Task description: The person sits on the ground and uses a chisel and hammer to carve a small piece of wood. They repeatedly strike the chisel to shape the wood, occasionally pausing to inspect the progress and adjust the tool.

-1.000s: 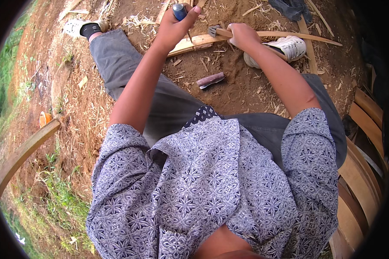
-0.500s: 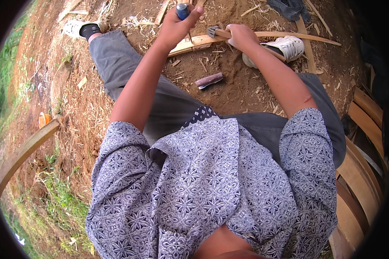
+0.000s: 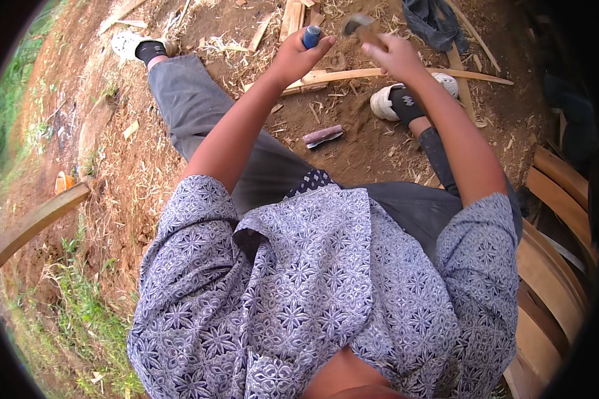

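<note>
Gripping a blue tool handle [image 3: 311, 37], the left hand [image 3: 298, 60] has its fingers wrapped snugly round it, the rounded butt poking out above the fist; the lower part of the tool is hidden, so there's no telling whether its tip meets the wood. And over in the right hand [image 3: 400, 58], a wooden-handled hammer [image 3: 371, 36]! Fingers and thumb are closed on the shaft, the head slightly blurred, up beyond the fist and clear of the blue handle, which sits just to its left. Below both hands, the long, slender wooden strip [image 3: 353, 74] lies crosswise on the ground, bowing gently, its left part under the left hand and its right end running past the right forearm. Look at the feet: a white clog [image 3: 123, 45] rests far out on the left, another [image 3: 382, 103] stands close by the strip, partly hidden behind the right arm. Between the legs, on brown soil, there's a short reddish roll [image 3: 323, 135]. Pale wood shavings [image 3: 220, 45] litter the dirt, a crumpled dark sheet [image 3: 436, 23] lies near the top, curved boards [image 3: 552, 279] are bunched along the right side, and out on the left a curved beam [image 3: 37, 223] reaches in beside green grass [image 3: 80, 312].
</note>
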A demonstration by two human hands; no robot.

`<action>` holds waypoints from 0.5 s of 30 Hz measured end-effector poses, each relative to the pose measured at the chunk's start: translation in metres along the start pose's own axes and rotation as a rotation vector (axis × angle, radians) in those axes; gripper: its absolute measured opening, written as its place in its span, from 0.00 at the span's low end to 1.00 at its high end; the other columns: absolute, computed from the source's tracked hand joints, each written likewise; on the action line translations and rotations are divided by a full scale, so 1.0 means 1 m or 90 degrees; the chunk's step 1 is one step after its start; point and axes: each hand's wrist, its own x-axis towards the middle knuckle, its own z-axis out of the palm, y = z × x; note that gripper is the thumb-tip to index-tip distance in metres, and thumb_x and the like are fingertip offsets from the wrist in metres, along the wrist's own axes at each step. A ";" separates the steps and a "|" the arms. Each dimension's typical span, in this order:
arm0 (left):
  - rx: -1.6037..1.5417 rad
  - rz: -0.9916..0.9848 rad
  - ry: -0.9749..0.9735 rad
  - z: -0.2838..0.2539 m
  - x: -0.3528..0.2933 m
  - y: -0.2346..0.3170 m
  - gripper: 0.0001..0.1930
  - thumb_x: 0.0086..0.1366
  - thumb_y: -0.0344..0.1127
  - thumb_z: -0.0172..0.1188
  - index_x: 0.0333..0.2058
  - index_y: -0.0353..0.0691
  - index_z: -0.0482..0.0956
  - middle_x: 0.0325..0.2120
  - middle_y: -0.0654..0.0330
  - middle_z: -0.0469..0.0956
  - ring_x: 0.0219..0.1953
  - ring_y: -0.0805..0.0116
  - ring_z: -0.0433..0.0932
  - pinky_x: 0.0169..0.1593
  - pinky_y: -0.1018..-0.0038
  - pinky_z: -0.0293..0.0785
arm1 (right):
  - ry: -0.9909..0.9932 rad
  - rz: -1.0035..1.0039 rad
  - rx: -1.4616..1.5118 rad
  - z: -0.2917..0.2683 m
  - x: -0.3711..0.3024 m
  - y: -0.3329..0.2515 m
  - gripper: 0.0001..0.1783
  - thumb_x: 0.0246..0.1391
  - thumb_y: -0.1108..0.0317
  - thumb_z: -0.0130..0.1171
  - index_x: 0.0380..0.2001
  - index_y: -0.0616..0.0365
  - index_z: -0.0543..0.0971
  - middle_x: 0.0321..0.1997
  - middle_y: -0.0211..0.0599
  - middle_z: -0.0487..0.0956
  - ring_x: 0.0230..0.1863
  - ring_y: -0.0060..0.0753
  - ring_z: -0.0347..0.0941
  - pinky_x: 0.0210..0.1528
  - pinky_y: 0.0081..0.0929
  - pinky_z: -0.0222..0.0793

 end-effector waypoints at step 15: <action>-0.014 0.052 0.057 0.001 0.004 -0.006 0.19 0.68 0.51 0.63 0.29 0.40 0.76 0.21 0.69 0.72 0.26 0.78 0.68 0.32 0.73 0.66 | 0.226 -0.178 -0.016 -0.001 -0.077 -0.110 0.19 0.68 0.57 0.51 0.50 0.61 0.75 0.31 0.44 0.82 0.31 0.38 0.80 0.36 0.40 0.73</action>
